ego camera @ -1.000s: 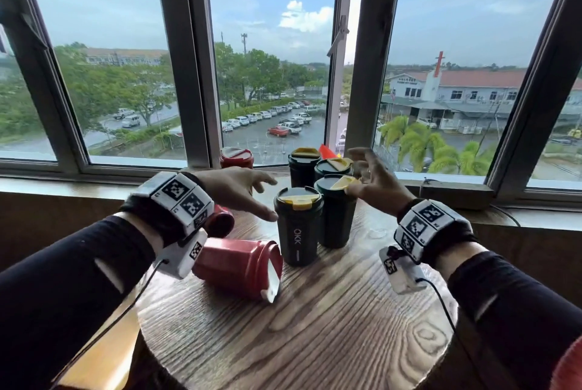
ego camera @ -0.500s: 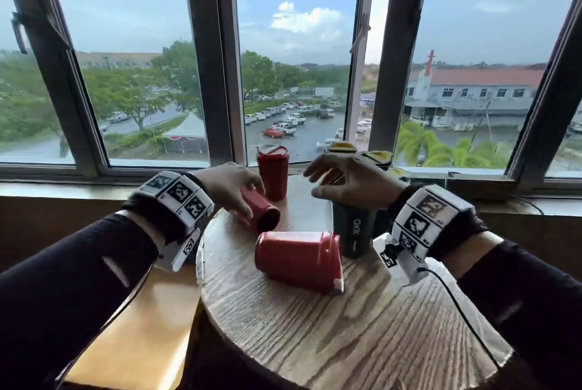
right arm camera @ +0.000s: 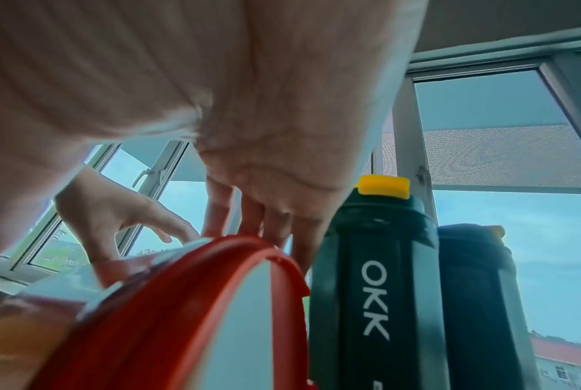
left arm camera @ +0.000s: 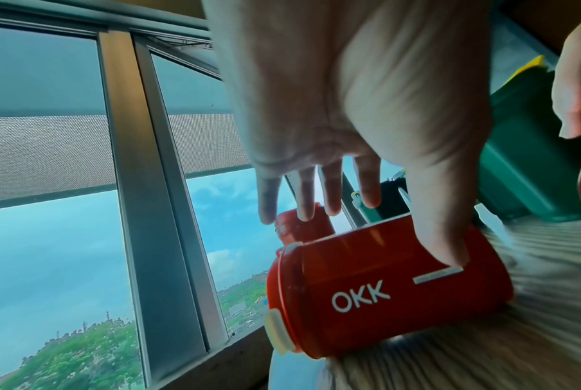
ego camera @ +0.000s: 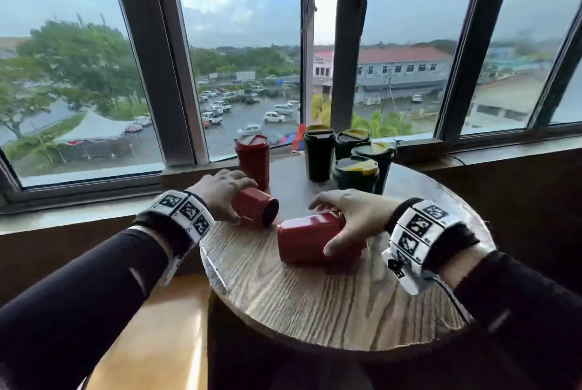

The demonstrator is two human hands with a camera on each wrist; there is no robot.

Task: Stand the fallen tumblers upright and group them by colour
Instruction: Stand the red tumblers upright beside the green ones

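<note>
While the round wooden counter (ego camera: 315, 301) carries everything, four dark green tumblers (ego camera: 356, 174) stand clustered at its far right and one upright red tumbler (ego camera: 253, 159) stands far left. Two red tumblers lie fallen nearer. The right hand (ego camera: 356, 216) wraps its grip over the nearer fallen red tumbler (ego camera: 302, 238); the left hand (ego camera: 220, 191) holds the farther fallen red tumbler (ego camera: 256, 207), thumb on its side.

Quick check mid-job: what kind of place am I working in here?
Probably an upper-floor café or office nook: a small round wooden table against a wide window overlooking a car park, with branded tumblers on it.
</note>
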